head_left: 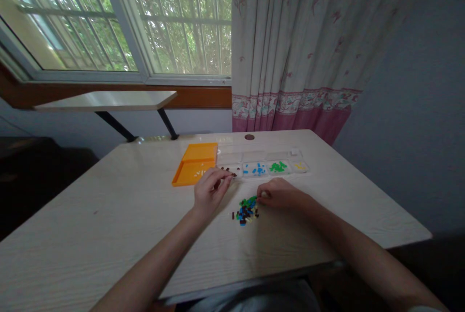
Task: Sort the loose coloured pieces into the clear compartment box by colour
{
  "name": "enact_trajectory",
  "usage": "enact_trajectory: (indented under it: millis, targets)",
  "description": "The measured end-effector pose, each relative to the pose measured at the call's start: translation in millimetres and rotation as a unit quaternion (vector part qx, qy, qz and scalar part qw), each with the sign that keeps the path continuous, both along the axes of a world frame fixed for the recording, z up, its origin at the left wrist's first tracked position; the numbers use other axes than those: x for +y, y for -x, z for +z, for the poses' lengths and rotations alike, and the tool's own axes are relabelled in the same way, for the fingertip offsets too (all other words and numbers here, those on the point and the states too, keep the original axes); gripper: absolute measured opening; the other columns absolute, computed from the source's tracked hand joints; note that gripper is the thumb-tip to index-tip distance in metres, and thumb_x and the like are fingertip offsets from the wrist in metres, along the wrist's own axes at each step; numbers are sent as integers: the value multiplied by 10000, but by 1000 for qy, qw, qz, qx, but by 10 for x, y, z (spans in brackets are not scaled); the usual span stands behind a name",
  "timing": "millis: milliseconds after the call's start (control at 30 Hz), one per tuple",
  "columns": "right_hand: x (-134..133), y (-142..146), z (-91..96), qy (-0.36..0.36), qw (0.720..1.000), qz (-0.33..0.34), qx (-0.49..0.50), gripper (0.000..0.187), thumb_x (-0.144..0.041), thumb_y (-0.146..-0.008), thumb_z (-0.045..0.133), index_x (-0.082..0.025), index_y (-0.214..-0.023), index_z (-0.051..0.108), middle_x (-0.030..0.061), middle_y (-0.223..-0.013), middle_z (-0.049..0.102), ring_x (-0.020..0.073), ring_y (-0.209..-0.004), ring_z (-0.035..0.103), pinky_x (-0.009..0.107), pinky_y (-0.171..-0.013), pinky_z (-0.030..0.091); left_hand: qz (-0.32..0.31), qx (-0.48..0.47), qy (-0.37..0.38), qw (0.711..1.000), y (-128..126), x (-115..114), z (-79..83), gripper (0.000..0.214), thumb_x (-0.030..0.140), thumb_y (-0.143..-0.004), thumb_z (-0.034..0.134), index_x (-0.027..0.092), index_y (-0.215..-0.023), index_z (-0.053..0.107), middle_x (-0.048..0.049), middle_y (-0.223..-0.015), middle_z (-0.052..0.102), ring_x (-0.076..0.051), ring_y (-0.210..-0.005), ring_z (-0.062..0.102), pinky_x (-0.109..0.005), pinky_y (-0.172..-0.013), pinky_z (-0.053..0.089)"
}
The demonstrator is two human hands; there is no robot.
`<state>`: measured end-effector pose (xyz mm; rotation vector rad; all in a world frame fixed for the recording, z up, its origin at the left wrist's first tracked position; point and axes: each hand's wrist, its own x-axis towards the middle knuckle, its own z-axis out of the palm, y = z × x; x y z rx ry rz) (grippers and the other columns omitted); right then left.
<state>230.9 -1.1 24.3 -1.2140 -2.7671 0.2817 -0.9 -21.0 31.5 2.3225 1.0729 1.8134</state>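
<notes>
A small heap of mixed tiny bricks, green, blue and dark, lies on the pale wooden table. My right hand rests beside the heap with its fingers curled in a pinch at the heap's upper edge. My left hand hovers by the clear sorting tray, fingers pinched together over the compartment with dark bricks. What either pinch holds is too small to make out. The tray's other compartments hold blue, green and yellow bricks.
An orange lid lies open left of the clear tray, with a few white bits on it. A window, a narrow shelf and a patterned curtain stand behind the table. The table's right edge is near a blue wall.
</notes>
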Motion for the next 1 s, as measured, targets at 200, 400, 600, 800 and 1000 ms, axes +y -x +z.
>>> enact_trajectory:
  millis: [200, 400, 600, 800, 1000]
  targets:
    - [-6, -3, 14, 3, 1000, -3, -6, 185, -322, -767, 516, -225, -841, 655, 6, -666, 639, 125, -614, 551, 208, -561, 299, 14, -4, 1, 1000, 14, 11, 0, 52, 130, -768, 585, 152, -814, 593, -21, -738, 571, -71, -559, 458, -171, -499, 386]
    - [6, 3, 13, 13, 999, -14, 36, 159, -269, -738, 528, -200, -810, 652, -2, -610, 601, 105, -558, 503, 197, -539, 285, 68, 61, 56, 994, 117, 149, -56, 93, 222, -815, 532, 162, -823, 603, -20, -736, 582, -91, -578, 476, -195, -549, 398]
    - [65, 5, -14, 68, 989, -47, 119, 127, -246, -730, 552, -167, -770, 642, -55, -489, 438, 59, -447, 365, 177, -485, 245, 157, 144, 131, 968, 281, 380, -214, 175, 297, -828, 498, 174, -834, 622, -33, -783, 611, -134, -639, 542, -228, -574, 404]
    - [95, 56, -140, 156, 951, -76, 255, 172, -287, -745, 537, -136, -757, 617, -75, -483, 330, 55, -440, 285, 174, -431, 200, 77, 175, 157, 969, 179, 332, -236, 178, 265, -835, 485, 179, -855, 639, -45, -790, 625, -147, -705, 574, -232, -617, 438]
    - [57, 182, -168, 250, 901, -73, 346, 299, -425, -716, 559, -127, -729, 585, -92, -444, 268, 53, -425, 234, 185, -415, 164, -92, 206, 134, 965, -105, 88, -176, 154, 235, -827, 499, 174, -842, 640, -41, -762, 616, -123, -719, 570, -213, -650, 447]
